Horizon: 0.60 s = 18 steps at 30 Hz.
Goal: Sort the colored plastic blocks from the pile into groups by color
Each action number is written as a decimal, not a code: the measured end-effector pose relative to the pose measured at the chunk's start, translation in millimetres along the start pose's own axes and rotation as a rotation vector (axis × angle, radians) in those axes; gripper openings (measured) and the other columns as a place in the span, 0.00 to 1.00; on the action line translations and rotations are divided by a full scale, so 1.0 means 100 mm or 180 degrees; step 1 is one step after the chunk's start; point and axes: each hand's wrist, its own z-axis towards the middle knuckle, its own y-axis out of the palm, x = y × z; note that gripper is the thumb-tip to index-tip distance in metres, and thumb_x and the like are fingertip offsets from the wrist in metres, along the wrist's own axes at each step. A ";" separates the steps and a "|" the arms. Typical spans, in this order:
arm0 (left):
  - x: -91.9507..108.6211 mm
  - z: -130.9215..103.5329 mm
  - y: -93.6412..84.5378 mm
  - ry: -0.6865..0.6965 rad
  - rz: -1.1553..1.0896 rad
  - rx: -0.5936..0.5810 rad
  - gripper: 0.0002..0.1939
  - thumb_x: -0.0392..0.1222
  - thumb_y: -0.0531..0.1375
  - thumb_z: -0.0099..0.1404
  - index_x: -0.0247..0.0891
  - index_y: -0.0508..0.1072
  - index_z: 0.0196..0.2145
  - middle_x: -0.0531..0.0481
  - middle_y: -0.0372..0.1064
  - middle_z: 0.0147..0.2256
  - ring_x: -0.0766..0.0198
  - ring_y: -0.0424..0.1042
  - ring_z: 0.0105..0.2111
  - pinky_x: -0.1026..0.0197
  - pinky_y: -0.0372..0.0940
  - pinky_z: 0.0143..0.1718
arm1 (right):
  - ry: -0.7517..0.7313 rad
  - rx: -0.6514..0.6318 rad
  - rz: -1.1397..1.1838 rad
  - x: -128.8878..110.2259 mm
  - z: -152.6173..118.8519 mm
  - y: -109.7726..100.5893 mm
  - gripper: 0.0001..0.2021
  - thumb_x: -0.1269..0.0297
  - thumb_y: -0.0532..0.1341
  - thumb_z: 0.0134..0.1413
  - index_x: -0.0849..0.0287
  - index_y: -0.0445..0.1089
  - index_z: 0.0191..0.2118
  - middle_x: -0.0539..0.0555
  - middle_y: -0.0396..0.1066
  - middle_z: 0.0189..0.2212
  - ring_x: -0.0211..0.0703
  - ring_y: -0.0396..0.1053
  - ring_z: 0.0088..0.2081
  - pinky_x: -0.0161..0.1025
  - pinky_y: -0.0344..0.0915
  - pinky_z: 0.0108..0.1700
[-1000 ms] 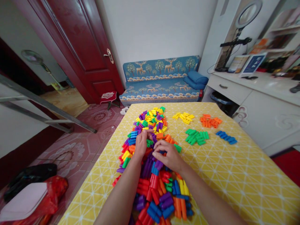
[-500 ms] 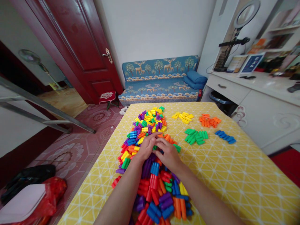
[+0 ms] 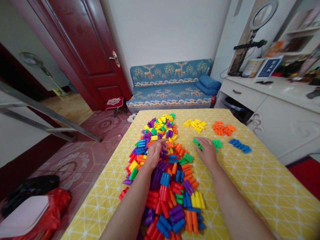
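Yellow tabletop (image 3: 250,186) with white lines, blue deer-print sofa (image 3: 170,89) behind it, red door (image 3: 87,50) off to the left. Big mixed-color block pile (image 3: 163,193) runs down the left side. Left hand (image 3: 154,154) is over it, fingers loosely extended by some purple blocks (image 3: 164,150); can't tell if they're pinching any. Right hand (image 3: 208,151) is at the green group (image 3: 217,144), fingers bent, green block (image 3: 197,144) at the tips, can't tell if it's gripped. Yellow group (image 3: 195,125), orange group (image 3: 223,128) and blue group (image 3: 240,146) lie nearby.

green pieces (image 3: 217,144) part-hidden by right grip (image 3: 207,151); heap (image 3: 163,193) cropped at bottom
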 end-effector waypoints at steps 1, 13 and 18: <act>0.00 0.00 0.00 -0.0011 -0.0010 0.0021 0.32 0.61 0.43 0.70 0.33 0.72 0.50 0.41 0.74 0.39 0.63 0.72 0.31 0.65 0.63 0.27 | 0.0029 -0.0058 -0.0141 -0.02 -0.01 0.01 0.15 0.67 0.59 0.55 0.55 0.73 0.48 0.55 0.73 0.51 0.55 0.64 0.52 0.55 0.59 0.54; 0.34 0.14 -0.32 -0.0237 -0.0740 0.1162 0.40 0.67 0.38 0.66 0.31 0.74 0.47 0.41 0.75 0.34 0.60 0.75 0.34 0.58 0.69 0.37 | -0.0218 0.0096 0.0013 -0.37 -0.05 0.04 0.09 0.66 0.58 0.59 0.54 0.75 0.43 0.51 0.75 0.45 0.50 0.67 0.50 0.55 0.55 0.57; -0.03 0.14 -0.72 -0.0701 0.1260 0.1492 0.21 0.54 0.57 0.62 0.35 0.77 0.43 0.41 0.75 0.45 0.51 0.70 0.51 0.49 0.62 0.55 | -0.0407 -0.0098 0.0714 -0.46 -0.06 0.17 0.10 0.67 0.56 0.60 0.55 0.75 0.40 0.53 0.76 0.40 0.46 0.69 0.44 0.47 0.64 0.49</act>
